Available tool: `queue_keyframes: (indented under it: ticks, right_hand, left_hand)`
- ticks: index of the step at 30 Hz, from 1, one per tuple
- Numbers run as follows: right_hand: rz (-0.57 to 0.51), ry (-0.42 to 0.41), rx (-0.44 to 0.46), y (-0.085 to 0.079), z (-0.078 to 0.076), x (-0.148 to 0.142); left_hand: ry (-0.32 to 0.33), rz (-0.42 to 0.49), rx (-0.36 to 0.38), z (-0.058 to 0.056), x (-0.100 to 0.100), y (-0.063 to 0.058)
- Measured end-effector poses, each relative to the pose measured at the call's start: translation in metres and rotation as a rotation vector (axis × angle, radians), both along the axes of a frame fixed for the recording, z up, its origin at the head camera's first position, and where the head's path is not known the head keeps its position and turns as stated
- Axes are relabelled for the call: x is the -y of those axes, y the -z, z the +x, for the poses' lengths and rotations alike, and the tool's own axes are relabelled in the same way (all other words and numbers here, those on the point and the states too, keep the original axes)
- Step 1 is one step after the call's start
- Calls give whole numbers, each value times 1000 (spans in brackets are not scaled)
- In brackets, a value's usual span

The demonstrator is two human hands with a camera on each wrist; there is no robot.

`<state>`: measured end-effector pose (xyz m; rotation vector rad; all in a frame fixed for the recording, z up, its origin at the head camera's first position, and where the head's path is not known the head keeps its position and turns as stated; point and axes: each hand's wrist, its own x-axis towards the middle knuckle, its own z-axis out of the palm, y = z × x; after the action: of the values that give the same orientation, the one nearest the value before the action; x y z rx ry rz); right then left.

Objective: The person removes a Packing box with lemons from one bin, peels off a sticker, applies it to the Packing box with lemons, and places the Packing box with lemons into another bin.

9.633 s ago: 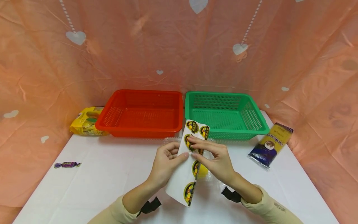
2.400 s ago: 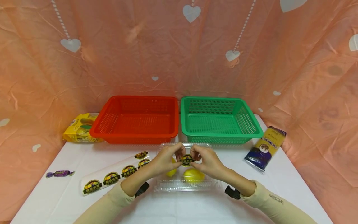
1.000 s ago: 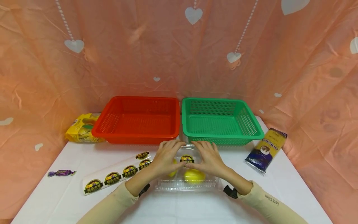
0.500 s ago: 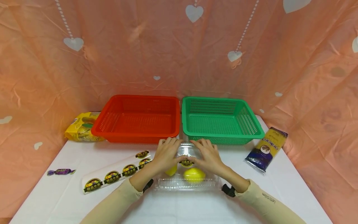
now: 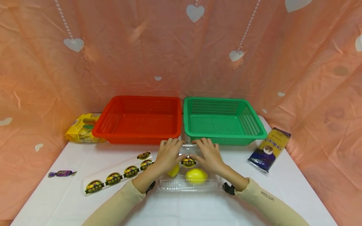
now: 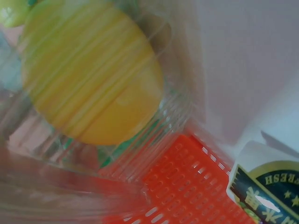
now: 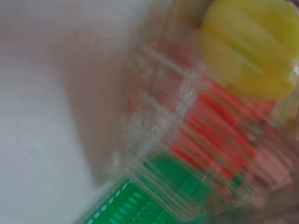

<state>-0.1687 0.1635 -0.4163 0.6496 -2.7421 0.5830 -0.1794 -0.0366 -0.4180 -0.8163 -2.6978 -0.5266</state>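
Observation:
A clear plastic clamshell box sits in the middle of the table, closed, with yellow lemon-like fruit inside. On its lid lies a round black-and-gold fruit sticker. My left hand rests on the lid's left part, fingers spread toward the far edge. The right hand mirrors it on the right side. Both thumbs extend inward beside the sticker. In the left wrist view a yellow fruit shows through ribbed plastic; the right wrist view has a blurred yellow fruit. Neither wrist view plainly shows fingers.
Behind the box stand a red basket and a green basket. A sheet of stickers and a purple wrapped candy lie left. A yellow packet is beside the red basket, a gold-and-blue packet at right.
Earlier my hands held the sticker sheet, which now lies at left. Later they pinched one sticker over the box; it is now on the lid. Most recently both hands shifted slightly, thumbs off the sticker.

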Motion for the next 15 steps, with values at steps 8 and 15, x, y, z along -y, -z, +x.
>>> queue_keyframes:
  ticks: [8,15]
  right_hand:
    - [-15,8,19,2,1,0]
    - [24,29,32,1,1,1]
  left_hand:
    - [5,52,7,0,1,2]
    - [22,88,7,0,2,1]
